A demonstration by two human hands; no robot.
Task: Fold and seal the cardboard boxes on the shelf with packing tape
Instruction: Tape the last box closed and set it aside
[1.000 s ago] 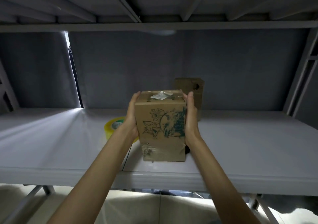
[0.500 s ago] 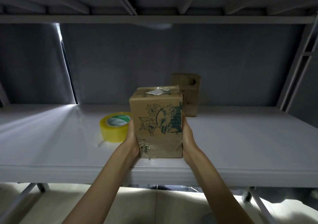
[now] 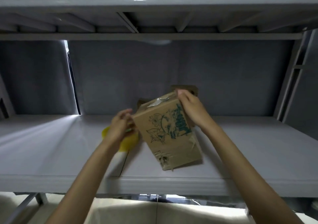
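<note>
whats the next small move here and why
Probably grip the tape roll with the left hand, which hovers blurred over it. The right hand alone holds the printed box tilted on the shelf; how well its top is sealed is unclear.

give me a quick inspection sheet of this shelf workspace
surface: grey shelf, seam down the middle
job's things: printed box tilted left, bottom edge near the shelf; second box behind it; yellow tape roll partly hidden
clutter: nothing seen
grips: right hand holds the printed box's top corner; left hand blurred, over the tape roll
cables: nothing seen
surroundings: grey curtain behind, upper shelf overhead
</note>
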